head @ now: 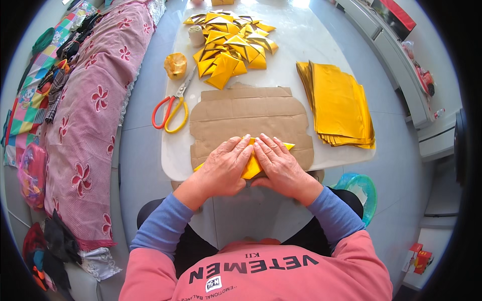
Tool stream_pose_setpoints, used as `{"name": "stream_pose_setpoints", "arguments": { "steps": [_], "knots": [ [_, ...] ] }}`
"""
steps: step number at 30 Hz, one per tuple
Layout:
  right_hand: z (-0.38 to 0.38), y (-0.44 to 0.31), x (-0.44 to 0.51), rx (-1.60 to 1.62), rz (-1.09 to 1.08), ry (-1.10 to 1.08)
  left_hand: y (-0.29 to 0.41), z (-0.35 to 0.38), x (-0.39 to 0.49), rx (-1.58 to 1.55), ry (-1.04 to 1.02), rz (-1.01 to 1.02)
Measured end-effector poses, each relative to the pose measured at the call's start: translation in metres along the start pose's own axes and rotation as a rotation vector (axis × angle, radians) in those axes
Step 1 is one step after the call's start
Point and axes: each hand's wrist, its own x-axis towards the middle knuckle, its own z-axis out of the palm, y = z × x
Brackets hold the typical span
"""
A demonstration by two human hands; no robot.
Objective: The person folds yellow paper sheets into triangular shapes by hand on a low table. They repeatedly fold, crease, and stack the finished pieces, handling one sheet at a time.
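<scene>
A partly folded piece of gold foil paper [251,167] lies at the near edge of a flattened cardboard piece [248,113]. My left hand [227,162] covers its left part, and my right hand [281,164] rests over its right part. Both sets of fingertips meet on the upper fold and press it down, thumbs towards me. Pointed corners of the foil stick out on either side; the rest is hidden beneath my hands. Beyond the cardboard is a heap of folded gold foil pieces [235,45]. To the right sits a stack of flat gold foil sheets [340,103].
Scissors with red and yellow handles [177,103] lie left of the cardboard on the white table [293,41]. Near them stand a crumpled orange-yellow object [175,66] and a pale cylinder [196,36]. A green-rimmed bin [367,199] is on the floor at right; a covered sofa [94,113] runs along the left.
</scene>
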Motion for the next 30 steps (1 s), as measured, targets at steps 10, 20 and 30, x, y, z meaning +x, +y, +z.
{"name": "stream_pose_setpoints", "arguments": {
  "steps": [10,20,30],
  "knots": [
    [-0.007,0.007,-0.013,-0.075,0.068,-0.073,0.001,0.002,0.0,0.055,-0.083,-0.047],
    [-0.029,0.006,-0.04,-0.325,0.269,-0.168,0.003,-0.001,0.003,0.077,-0.093,-0.05],
    [-0.016,0.002,-0.023,-0.111,0.035,0.014,0.018,-0.004,0.001,0.028,-0.1,-0.129]
  ]
}}
